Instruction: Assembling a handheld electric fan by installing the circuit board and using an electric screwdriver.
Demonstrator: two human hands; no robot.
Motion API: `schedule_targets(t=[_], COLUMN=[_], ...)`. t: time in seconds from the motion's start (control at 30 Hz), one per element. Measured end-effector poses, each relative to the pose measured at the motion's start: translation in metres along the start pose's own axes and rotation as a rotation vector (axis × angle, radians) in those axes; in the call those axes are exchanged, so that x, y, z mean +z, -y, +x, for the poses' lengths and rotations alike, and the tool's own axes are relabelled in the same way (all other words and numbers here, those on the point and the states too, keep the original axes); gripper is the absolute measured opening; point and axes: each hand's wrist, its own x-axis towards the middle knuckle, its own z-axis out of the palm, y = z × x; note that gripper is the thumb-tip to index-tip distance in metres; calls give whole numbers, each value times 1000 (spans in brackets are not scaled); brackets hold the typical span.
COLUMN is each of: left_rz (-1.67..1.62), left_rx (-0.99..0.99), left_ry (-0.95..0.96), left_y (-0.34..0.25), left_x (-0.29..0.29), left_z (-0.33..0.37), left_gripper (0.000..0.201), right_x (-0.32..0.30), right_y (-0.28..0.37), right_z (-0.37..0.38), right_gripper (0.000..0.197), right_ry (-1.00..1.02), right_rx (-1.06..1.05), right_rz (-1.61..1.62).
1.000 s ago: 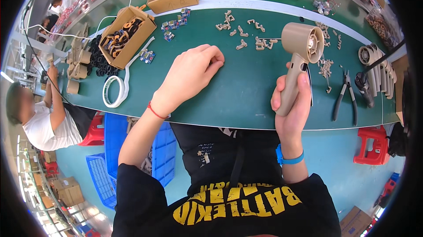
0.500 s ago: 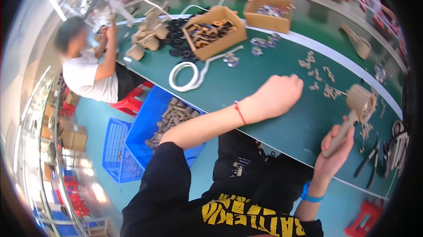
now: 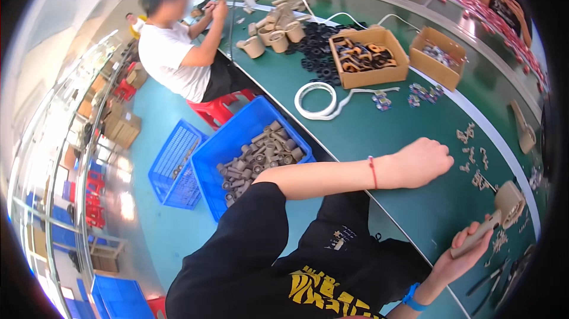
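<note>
My right hand (image 3: 464, 255) is closed round the handle of a beige hair dryer housing (image 3: 508, 203), whose round head points away from me over the green table. My left hand (image 3: 424, 163) is a closed fist above the tabletop; whatever its curled fingers hold, if anything, is hidden. Small beige metal-looking parts (image 3: 472, 159) lie scattered just beyond the fist and beside the housing. A thin stick-like piece shows next to the housing's head, too small to name.
Black-handled pliers (image 3: 489, 277) lie at the right. A tape roll (image 3: 315, 100), a carton of black and orange parts (image 3: 370, 57) and a smaller carton (image 3: 437, 57) stand farther off. Beige housings (image 3: 278, 40) lie near a co-worker (image 3: 178, 46). A blue crate (image 3: 204, 162) of beige parts is at left.
My view has swung left, so the table's things sit farther right. The hair dryer housing stays in my right hand, its handle tipped more sideways. The left fist keeps its shape.
</note>
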Motion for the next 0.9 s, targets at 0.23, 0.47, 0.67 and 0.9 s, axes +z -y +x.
schedule_targets(t=[0.23, 0.47, 0.67, 0.9], left_rz=[119, 55, -30, -692], left_rx=[34, 44, -7, -79], left_ry=[77, 134, 195, 146], left_y=[-5, 2, 5, -15], left_x=[-4, 4, -8, -59], left_z=[6, 20, 16, -33], left_gripper=[6, 9, 10, 7], right_x=[6, 4, 2, 7], right_y=[1, 0, 0, 2], right_z=[-3, -2, -2, -3], right_gripper=[40, 40, 39, 40], right_ry=[-47, -69, -60, -62], right_rx=[-2, -23, -25, -10], right_rz=[-72, -96, -72, -73])
